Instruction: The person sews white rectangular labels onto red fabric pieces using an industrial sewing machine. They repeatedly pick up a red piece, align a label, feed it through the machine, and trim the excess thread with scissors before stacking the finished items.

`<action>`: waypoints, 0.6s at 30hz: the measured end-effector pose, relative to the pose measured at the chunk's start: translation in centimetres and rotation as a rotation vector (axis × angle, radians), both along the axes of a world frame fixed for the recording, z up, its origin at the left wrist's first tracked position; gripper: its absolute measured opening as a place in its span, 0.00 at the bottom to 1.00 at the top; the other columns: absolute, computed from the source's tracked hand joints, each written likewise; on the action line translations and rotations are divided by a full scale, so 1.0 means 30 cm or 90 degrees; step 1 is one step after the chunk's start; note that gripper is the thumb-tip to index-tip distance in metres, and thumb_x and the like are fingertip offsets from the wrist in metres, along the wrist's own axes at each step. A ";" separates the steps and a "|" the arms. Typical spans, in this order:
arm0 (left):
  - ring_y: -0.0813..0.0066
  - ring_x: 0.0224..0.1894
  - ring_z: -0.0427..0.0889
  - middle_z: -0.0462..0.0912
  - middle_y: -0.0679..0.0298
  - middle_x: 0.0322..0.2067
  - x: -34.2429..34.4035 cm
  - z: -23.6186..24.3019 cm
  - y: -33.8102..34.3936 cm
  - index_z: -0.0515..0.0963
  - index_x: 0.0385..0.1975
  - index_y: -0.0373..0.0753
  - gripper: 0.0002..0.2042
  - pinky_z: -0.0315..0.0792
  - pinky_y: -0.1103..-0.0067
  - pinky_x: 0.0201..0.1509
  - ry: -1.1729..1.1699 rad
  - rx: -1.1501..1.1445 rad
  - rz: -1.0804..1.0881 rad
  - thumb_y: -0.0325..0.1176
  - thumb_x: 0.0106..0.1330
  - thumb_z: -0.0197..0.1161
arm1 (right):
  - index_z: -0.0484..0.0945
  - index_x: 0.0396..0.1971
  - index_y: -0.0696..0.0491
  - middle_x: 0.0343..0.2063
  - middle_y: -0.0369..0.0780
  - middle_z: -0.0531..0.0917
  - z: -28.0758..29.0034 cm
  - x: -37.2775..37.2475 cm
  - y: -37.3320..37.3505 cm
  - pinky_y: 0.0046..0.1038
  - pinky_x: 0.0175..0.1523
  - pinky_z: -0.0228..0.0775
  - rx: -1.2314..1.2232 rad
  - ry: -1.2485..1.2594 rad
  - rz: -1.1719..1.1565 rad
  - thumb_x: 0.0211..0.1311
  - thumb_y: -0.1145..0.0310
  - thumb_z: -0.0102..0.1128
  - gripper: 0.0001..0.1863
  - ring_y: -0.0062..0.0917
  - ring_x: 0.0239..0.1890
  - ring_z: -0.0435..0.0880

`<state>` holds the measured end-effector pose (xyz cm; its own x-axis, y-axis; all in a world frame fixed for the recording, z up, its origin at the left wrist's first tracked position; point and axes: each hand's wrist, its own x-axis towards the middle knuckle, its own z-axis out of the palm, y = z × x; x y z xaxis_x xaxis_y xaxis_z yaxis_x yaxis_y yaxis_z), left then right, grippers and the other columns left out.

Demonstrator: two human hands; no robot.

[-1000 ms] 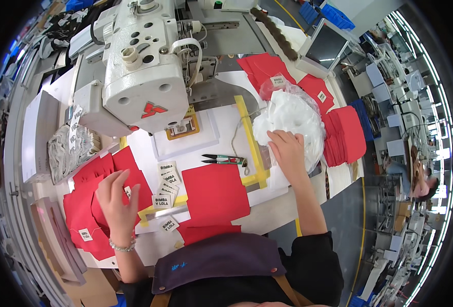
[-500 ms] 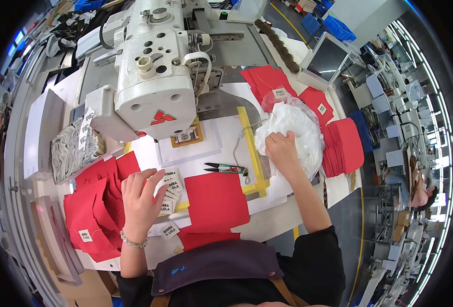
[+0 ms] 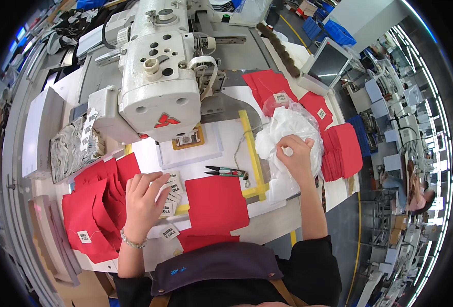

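Note:
My left hand point(image 3: 145, 199), fingers bent and apart, hovers beside small white labels point(image 3: 169, 231) and a flat red fabric piece point(image 3: 216, 199). My right hand point(image 3: 295, 156) is pinched over a pile of thin white sheets point(image 3: 285, 128) in clear plastic; what, if anything, its fingertips hold is hidden. Dark-bladed thread snips point(image 3: 225, 170) lie above the red piece, by a grey cord. A loose pile of red pieces point(image 3: 90, 215) lies at left; more red pieces point(image 3: 341, 151) are stacked right of the white pile.
A white sewing machine point(image 3: 154, 97) with a clamp point(image 3: 188, 138) stands behind. A bundle of pale strips point(image 3: 75, 151) and a white box point(image 3: 37, 133) are at left. A monitor point(image 3: 323, 66) and blue crates point(image 3: 339, 33) are upper right. A person point(image 3: 421, 199) sits far right.
My left hand has moved rightward from the left red pile toward the labels. My right hand has shifted slightly right over the white pile, its fingers now drawn into a pinch.

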<state>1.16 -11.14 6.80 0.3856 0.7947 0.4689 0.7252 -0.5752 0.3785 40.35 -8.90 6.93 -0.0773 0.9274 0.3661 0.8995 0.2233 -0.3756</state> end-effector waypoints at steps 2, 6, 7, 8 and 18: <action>0.67 0.41 0.79 0.81 0.63 0.42 0.036 0.001 0.010 0.80 0.46 0.40 0.19 0.70 0.72 0.44 -0.142 -0.094 -0.066 0.27 0.52 0.72 | 0.79 0.25 0.52 0.28 0.32 0.83 0.045 -0.071 -0.017 0.31 0.49 0.55 -0.065 0.142 0.044 0.48 0.76 0.66 0.05 0.18 0.33 0.79; 0.77 0.36 0.83 0.84 0.62 0.42 0.172 0.028 0.022 0.80 0.48 0.38 0.18 0.74 0.79 0.41 -0.518 -0.463 -0.118 0.24 0.57 0.70 | 0.81 0.31 0.59 0.30 0.38 0.83 -0.046 -0.269 -0.066 0.24 0.45 0.71 -0.281 0.613 0.316 0.51 0.81 0.63 0.06 0.20 0.37 0.80; 0.80 0.32 0.82 0.85 0.63 0.39 0.176 0.013 0.033 0.80 0.47 0.37 0.16 0.73 0.82 0.38 -0.546 -0.541 -0.142 0.24 0.58 0.69 | 0.81 0.32 0.59 0.31 0.38 0.83 -0.058 -0.312 -0.077 0.23 0.44 0.70 -0.321 0.671 0.333 0.53 0.81 0.63 0.05 0.19 0.36 0.80; 0.83 0.29 0.81 0.85 0.64 0.37 0.176 -0.012 0.044 0.81 0.46 0.36 0.15 0.73 0.84 0.35 -0.573 -0.620 -0.165 0.24 0.59 0.69 | 0.81 0.33 0.59 0.31 0.37 0.82 -0.069 -0.351 -0.086 0.22 0.43 0.70 -0.361 0.729 0.350 0.55 0.80 0.63 0.05 0.18 0.36 0.79; 0.85 0.22 0.82 0.85 0.64 0.25 0.149 -0.079 0.108 0.83 0.32 0.32 0.03 0.70 0.89 0.25 -0.533 -0.589 -0.061 0.25 0.63 0.66 | 0.82 0.36 0.53 0.37 0.33 0.80 -0.049 -0.396 0.004 0.17 0.33 0.65 -0.399 0.586 0.267 0.58 0.77 0.63 0.06 0.12 0.26 0.74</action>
